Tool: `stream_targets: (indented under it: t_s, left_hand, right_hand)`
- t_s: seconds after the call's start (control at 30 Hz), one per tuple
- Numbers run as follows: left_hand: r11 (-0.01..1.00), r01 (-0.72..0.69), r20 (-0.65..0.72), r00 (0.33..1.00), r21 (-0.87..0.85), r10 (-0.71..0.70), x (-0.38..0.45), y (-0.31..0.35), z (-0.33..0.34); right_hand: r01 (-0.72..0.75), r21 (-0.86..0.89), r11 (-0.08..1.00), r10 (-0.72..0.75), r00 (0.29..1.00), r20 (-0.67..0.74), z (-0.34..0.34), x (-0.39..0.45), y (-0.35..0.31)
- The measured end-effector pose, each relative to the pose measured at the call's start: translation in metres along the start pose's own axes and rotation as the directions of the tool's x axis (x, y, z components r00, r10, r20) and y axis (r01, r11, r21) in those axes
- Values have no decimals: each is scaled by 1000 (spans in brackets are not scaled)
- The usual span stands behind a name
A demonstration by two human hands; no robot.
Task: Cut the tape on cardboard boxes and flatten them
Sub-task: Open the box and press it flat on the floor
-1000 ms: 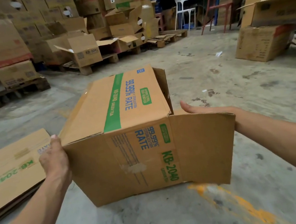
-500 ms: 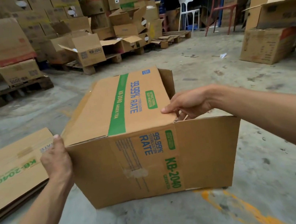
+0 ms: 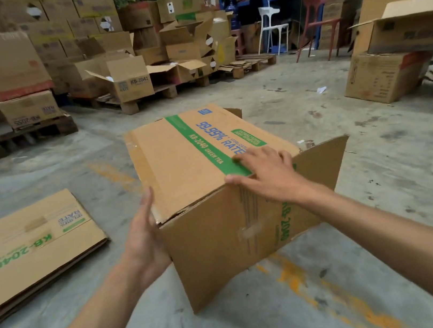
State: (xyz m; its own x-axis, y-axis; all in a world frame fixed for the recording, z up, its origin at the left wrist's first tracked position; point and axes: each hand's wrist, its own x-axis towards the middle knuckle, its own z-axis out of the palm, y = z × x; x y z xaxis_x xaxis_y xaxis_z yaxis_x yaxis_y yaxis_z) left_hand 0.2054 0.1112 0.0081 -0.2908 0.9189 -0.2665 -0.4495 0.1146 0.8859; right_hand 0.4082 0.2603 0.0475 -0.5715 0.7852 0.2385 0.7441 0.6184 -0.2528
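Two flat-fingered hands, left hand and right hand, against box edges, grip wide.

I've swung the box round, so a near corner now points at me, toward 6 o'clock. My right hand has left the flap edge and lies flat on the top panel. My left hand has moved to the box's 9 o'clock side, fingers straight.
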Motion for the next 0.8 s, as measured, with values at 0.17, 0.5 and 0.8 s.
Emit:
stream_targets:
  t_s: [0.17, 0.5, 0.8]
  left_hand:
    - [996, -56, -210, 977, -73, 40, 25, 41, -9]
    - [985, 20, -175, 984, 169, 10, 43, 34, 58]
    - [976, 132, -112, 987, 175, -114, 34, 29, 60]
  right_hand:
    - [90, -53, 995, -97, 985, -143, 24, -16, 9]
    - [-152, 64, 986, 164, 956, -243, 13, 8, 74]
    - [75, 441, 894, 11, 982, -189, 2, -15, 28]
